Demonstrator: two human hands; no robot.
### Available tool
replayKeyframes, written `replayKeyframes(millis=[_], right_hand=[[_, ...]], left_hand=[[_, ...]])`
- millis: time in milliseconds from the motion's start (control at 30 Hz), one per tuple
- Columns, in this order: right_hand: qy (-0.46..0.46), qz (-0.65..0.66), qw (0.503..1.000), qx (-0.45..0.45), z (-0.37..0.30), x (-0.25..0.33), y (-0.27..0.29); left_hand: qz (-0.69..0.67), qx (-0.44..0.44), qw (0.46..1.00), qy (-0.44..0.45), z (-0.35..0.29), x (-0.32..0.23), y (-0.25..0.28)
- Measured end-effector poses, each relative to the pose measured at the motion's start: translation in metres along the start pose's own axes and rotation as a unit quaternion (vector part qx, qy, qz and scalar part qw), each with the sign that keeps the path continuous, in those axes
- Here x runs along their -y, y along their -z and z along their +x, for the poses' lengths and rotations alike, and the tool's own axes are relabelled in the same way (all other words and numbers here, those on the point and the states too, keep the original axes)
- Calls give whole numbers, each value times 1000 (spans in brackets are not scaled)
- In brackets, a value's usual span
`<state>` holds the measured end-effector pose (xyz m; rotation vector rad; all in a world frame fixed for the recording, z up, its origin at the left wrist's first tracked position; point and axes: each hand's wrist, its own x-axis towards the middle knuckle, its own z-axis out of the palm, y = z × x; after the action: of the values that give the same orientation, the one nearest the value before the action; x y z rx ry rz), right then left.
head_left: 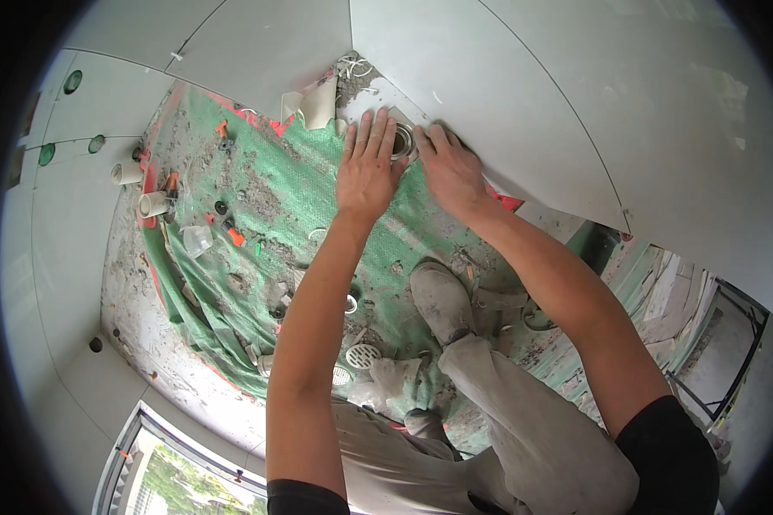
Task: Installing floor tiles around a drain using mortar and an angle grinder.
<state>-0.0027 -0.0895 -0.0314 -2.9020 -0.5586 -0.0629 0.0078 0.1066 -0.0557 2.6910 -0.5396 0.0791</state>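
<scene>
A round pipe opening with a pale rim [401, 142] sits at floor level close to the foot of the right wall, with a light tile piece [401, 114] around its far side. My left hand [369, 176] lies on the left of the opening, palm down, fingers stretched forward and its thumb near the rim. On the other side, my right hand [451, 170] presses down with bent fingers, fingertips next to the rim. Neither hand visibly grips anything. What lies under both palms is hidden.
A dusty green woven sheet [266, 193] covers much of the floor. Pipe pieces [153, 204], a clear plastic cup [197, 241] and a round drain grate [363, 355] lie about. Torn cardboard [311, 105] stands beyond my left hand. Large pale panels [489, 77] form the walls.
</scene>
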Motion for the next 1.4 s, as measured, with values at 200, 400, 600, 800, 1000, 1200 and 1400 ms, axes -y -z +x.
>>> replayKeyframes(millis=[200,400,600,800,1000,1200,1400], right_hand=[[25,-72,995,71,3,4,6],[33,-67,996,47,3,3,5],[1,-13,999,37,2,-1,4],[-28,142,989,-18,-29,3,22],[30,114,992,50,-74,-2,39],[75,81,992,64,-53,1,24],[92,83,987,105,-67,-1,25]], left_hand=[[29,22,999,4,1,-8,-7],[35,11,999,22,1,-17,-16],[24,-40,997,54,2,-28,-26],[-30,-63,996,64,-26,-18,-17],[-1,-37,999,19,-55,-20,-9],[-35,9,999,-14,-77,-31,0],[-71,-23,997,-20,-63,-21,8]])
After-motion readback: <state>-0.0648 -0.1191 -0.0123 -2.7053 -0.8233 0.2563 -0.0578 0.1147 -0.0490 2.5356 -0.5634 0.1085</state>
